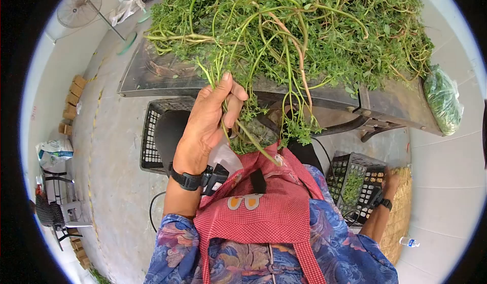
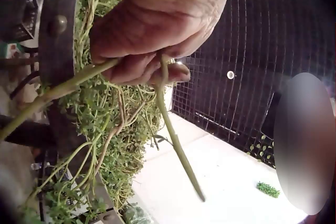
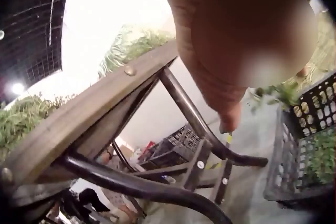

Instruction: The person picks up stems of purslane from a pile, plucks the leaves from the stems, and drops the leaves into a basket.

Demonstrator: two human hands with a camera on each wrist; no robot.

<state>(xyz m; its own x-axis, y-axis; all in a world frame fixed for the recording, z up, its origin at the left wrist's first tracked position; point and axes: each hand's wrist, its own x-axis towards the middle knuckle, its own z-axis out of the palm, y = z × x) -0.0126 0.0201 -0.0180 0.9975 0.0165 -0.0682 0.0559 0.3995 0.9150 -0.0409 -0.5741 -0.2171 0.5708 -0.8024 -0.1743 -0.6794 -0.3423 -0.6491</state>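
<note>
My left hand [image 1: 203, 111] pinches several long green stems [image 1: 259, 144] between thumb and fingers, in front of the table edge. In the left wrist view a cut stem [image 2: 181, 148] hangs down from the grip, and a thicker stem [image 2: 58, 90] runs out to the left. Behind lies a big heap of leafy greens [image 1: 324, 40] on the table. Low at the right, my right hand [image 1: 389, 182] is at a black crate [image 1: 347, 165] holding greens. In the right wrist view its thumb points straight down, apart from the other fingers, with a leafy sprig [image 3: 278, 96] just below; a blur hides the palm.
The dark table [image 1: 152, 83] has curved metal legs [image 3: 152, 190]. Another black crate [image 1: 150, 137] stands under its left side. A bag of greens [image 1: 441, 99] lies at the table's right end. A water bottle [image 1: 409, 242] and a fan [image 1: 81, 5] are farther off.
</note>
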